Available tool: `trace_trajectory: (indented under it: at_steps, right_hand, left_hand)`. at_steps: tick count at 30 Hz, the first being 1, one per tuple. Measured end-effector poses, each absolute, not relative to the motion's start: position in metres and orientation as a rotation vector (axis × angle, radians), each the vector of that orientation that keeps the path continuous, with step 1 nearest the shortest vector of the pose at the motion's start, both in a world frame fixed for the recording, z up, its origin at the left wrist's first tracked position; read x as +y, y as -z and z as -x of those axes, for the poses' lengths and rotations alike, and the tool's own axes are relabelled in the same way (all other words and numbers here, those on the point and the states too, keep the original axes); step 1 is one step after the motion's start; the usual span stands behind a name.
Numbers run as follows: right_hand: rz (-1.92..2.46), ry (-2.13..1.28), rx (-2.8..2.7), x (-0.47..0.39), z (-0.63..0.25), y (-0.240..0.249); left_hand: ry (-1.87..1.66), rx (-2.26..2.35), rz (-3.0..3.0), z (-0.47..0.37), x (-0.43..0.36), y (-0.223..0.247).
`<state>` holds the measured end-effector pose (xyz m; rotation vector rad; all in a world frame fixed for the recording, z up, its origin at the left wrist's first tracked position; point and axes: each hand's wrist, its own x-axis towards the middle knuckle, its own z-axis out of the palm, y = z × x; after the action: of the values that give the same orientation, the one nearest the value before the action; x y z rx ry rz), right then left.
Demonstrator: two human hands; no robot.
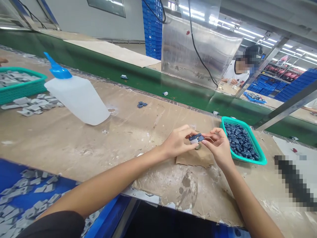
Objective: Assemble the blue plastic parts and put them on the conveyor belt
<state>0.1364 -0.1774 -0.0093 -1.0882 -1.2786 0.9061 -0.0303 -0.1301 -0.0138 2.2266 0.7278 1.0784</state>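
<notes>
My left hand [179, 141] pinches a small white and dark blue part [194, 140] above the table. From the other side my right hand [218, 143] holds a small dark blue piece [201, 138] against it, between thumb and fingers. The two pieces touch or nearly touch; the fingertips hide part of them. Just beneath the hands, a torn piece of brown cardboard [193, 158] lies on the tabletop. Right of my right hand stands a green basket [262, 160] full of small dark blue pieces [239, 140].
A white bottle [78, 97] with a blue nozzle stands left. Several dark pieces [142, 104] lie mid-table. Grey pieces fill another green basket [24, 91] and a blue bin [63, 181]. A green conveyor [146, 84] carries small parts; a person [239, 71] sits beyond.
</notes>
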Motion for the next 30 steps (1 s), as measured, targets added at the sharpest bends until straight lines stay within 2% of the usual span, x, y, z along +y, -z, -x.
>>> trace_trajectory:
  at_steps: [5,8,10,15,17,30]
  right_hand:
    - [1.042,-0.827,-1.292,-0.182,-0.127,0.015]
    - [1.003,-0.892,-1.255,-0.183,-0.129,0.015]
    - [0.990,-1.012,-1.211,-0.183,-0.133,0.013]
    - [0.912,-1.589,-1.285,-0.187,-0.141,0.000]
    - [0.885,-1.688,-1.300,-0.191,-0.141,-0.004]
    - [0.715,-1.684,-1.120,-0.206,-0.118,-0.008]
  left_hand:
    - [-1.145,0.714,-2.262,0.032,-0.131,0.016]
    - [-1.217,0.679,-2.325,0.032,-0.133,0.016]
    - [-1.270,0.652,-2.385,0.032,-0.135,0.015]
    - [-1.325,0.567,-2.524,0.032,-0.142,0.011]
    - [-1.382,0.518,-2.554,0.032,-0.146,0.009]
    - [-1.659,0.430,-2.734,0.042,-0.163,-0.009]
